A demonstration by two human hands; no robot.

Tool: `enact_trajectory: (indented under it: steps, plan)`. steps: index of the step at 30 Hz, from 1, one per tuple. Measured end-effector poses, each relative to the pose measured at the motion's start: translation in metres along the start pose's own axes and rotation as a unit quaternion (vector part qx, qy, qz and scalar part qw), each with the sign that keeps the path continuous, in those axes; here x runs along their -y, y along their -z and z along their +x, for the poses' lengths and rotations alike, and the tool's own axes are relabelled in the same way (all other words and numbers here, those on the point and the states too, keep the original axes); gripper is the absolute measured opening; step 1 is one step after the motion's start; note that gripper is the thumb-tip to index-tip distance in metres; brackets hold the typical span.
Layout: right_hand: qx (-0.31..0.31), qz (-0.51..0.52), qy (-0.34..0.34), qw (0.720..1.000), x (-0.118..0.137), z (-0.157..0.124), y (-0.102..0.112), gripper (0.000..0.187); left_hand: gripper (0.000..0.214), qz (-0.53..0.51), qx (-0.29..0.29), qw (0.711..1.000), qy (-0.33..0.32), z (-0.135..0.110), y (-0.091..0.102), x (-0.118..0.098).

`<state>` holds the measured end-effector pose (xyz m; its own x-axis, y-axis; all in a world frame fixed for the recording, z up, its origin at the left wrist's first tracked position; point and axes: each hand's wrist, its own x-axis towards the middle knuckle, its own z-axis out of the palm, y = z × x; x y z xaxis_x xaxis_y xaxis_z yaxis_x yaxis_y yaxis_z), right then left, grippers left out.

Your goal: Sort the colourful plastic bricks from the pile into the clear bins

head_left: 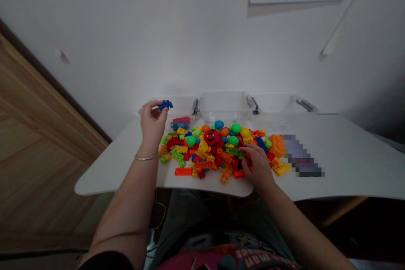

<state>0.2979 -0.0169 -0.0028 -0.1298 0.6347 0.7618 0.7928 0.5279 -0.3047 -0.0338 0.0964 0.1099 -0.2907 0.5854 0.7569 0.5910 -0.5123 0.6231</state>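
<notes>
My left hand (154, 120) is raised at the left, in front of the leftmost clear bin (182, 103). Between its thumb and fingers it pinches a small bumpy blue toy piece (165, 104). My right hand (257, 164) rests at the right side of a heap of colourful toy bricks, thumb and forefinger apart. Its forefinger reaches the end of a long green brick (234, 152), and a red brick (239, 173) lies by the thumb. In the middle of the heap sits a round red toy (212, 138) with a face, among green balls (233, 141) and orange balls (205, 128).
Clear plastic bins with grey latches stand along the wall, including a middle bin (224, 100) and a right bin (275, 103). An orange block (277, 145) lies beside a blurred-out flat object (302, 156) on the white table (348, 156). Pink and blue pieces lie behind the heap's left side.
</notes>
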Motion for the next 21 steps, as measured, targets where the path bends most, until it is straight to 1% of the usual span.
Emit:
enact_trajectory:
  steps: [3, 5, 6, 12, 16, 18, 21]
  plan:
    - [0.001, -0.002, -0.001, 1.0, 0.0, 0.001, 0.0, 0.028, 0.017, 0.096, 0.067, 0.992, -0.042, 0.011, -0.009, 0.012]
    - [-0.002, -0.003, 0.0, 1.0, -0.001, 0.001, 0.0, 0.027, 0.015, 0.158, 0.121, 0.978, -0.061, 0.013, -0.013, 0.018]
    - [-0.003, -0.004, 0.0, 1.0, -0.001, 0.001, -0.001, 0.027, 0.015, 0.183, 0.139, 0.971, -0.065, 0.012, -0.014, 0.021]
    - [-0.003, -0.003, 0.003, 1.0, -0.002, 0.002, -0.002, 0.028, 0.029, 0.292, 0.181, 0.937, -0.062, 0.007, -0.023, 0.026]
    - [0.002, 0.001, -0.004, 1.0, -0.002, 0.001, -0.002, 0.028, 0.037, 0.331, 0.214, 0.916, -0.079, 0.006, -0.027, 0.029]
    - [0.004, 0.003, -0.007, 1.0, -0.002, 0.001, -0.002, 0.028, 0.038, 0.331, 0.212, 0.916, -0.086, 0.006, -0.029, 0.033]
    - [0.006, 0.005, -0.006, 1.0, -0.002, 0.001, -0.002, 0.028, 0.034, 0.293, 0.193, 0.931, -0.105, 0.006, -0.028, 0.035]
